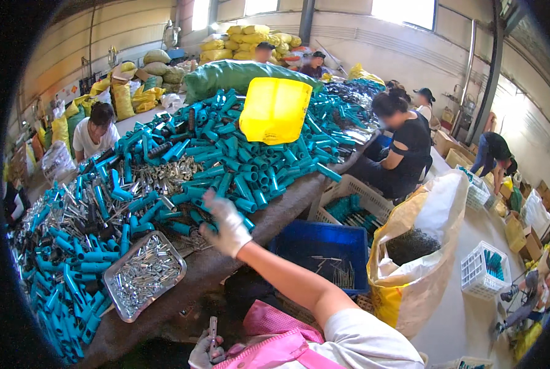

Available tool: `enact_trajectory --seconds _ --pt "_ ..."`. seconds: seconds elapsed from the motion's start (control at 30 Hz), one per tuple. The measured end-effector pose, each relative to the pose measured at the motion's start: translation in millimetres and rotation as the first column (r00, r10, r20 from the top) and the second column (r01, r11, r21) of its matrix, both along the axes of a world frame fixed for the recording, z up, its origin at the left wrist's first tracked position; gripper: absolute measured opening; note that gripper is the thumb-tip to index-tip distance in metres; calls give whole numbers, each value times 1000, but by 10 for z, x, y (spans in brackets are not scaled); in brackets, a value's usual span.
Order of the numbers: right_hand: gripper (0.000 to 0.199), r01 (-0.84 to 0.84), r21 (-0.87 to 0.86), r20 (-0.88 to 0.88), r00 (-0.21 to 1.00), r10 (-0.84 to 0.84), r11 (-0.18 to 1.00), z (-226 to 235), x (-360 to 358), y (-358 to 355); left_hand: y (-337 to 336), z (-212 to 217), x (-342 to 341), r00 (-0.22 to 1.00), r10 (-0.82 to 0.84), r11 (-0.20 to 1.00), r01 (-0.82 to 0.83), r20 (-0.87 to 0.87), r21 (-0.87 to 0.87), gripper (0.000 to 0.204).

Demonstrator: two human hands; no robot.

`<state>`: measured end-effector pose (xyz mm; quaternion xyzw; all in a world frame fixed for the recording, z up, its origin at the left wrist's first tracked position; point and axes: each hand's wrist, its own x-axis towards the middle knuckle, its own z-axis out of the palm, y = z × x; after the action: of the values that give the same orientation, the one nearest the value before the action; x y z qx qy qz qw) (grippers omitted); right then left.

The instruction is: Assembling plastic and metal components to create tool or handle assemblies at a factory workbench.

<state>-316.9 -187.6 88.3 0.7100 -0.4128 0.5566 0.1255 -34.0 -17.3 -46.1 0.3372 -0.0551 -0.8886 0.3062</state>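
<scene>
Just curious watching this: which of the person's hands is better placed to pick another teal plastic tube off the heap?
Probably the right hand: it is stretched over the teal plastic tubes. The left hand stays near the lap, gripping a small metal rod.

White gloves [226,226], white short sleeve, seemingly pink apron

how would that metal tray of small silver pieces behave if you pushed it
The tray looks thin and shallow, so it would probably slide. Heaped with loose silver pieces, it is likely heavy for its size, and a tilt could spill them.
</scene>
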Motion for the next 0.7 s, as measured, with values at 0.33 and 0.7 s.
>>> enact_trajectory --seconds 0.33,0.7 --pt "85 -344 -225 874 342 345 911 1357 -1263 383 5 50 59 998 19 999 -17 64 -28 27" --pt "85 -341 -135 916 315 248 930 1189 -1276 410 -88 8 -26 999 -22 999 23 34 -22 22"
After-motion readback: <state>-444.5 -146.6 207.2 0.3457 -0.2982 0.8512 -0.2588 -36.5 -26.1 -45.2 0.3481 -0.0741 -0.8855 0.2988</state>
